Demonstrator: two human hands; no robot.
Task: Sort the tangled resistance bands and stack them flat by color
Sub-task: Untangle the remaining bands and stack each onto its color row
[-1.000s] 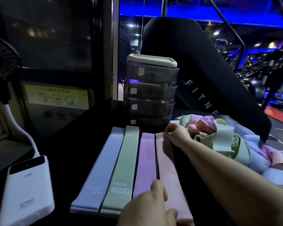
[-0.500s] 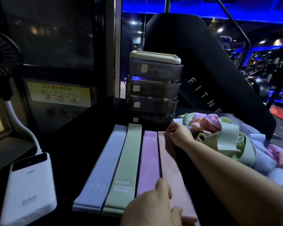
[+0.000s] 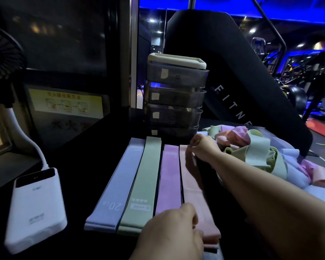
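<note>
Several flat bands lie side by side on the dark table: a lavender-blue band (image 3: pixel 114 186), a green band (image 3: pixel 143 182), a purple band (image 3: pixel 169 179) and a pink band (image 3: pixel 193 190) on the right. My right hand (image 3: pixel 203 147) pinches the far end of the pink band. My left hand (image 3: pixel 173 233) presses on its near end, thumb on top. A tangled pile of bands (image 3: pixel 266 156) in green, pink, purple and blue sits to the right, behind my right forearm.
A stack of smoky drawer trays (image 3: pixel 174 102) stands just beyond the flat bands. A white power bank (image 3: pixel 36 209) with a cable lies at the left. A small fan (image 3: pixel 2 55) is at the far left, and a black FITNESS panel (image 3: pixel 233 91) behind.
Both hands stay on the pink band's two ends. The view has shifted slightly, and my left hand has edged a little to the right along the near end.
</note>
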